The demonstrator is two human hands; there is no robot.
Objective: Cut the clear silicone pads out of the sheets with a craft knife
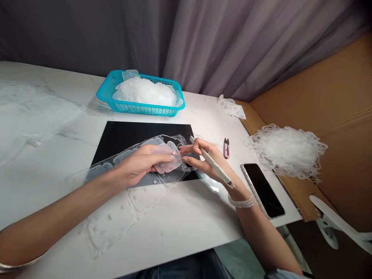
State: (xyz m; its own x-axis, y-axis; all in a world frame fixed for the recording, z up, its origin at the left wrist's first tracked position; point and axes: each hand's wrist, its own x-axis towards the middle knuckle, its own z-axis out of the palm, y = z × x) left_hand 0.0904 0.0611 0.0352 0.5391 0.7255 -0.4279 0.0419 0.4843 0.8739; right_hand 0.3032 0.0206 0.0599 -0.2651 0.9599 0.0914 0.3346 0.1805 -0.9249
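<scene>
Centrally, the left hand (139, 162) grasps a small translucent piece (166, 158), thumb laid across its face and fingers behind. Piece is held over a clear sheet (124, 157) with moulded outlines; sheet slants across a black mat (124, 131) and past its near edge onto the white marbled table (180, 232).

Right hand (207, 157): bent fingers grip a slim white tool (216, 167), which slants back toward the wrist. Its thumb and forefinger extend to the right edge of the piece; whether they pinch it, cannot tell. Small dark mark near the tool's wrist end, too small to read. Beaded bracelet (241, 202) on that wrist.

Beyond the mat, a turquoise basket (145, 109) holds heaped translucent pieces (148, 91). Right of the mat, pink-handled snips (226, 149) point away; nearer, a phone (263, 190) lies dark screen up. Farther right, a tangled pile of clear trimmings (286, 149) rests against brown cardboard (343, 97). More clear sheets (29, 112) lie at far left, blurred. Grey curtain (203, 42) behind.
</scene>
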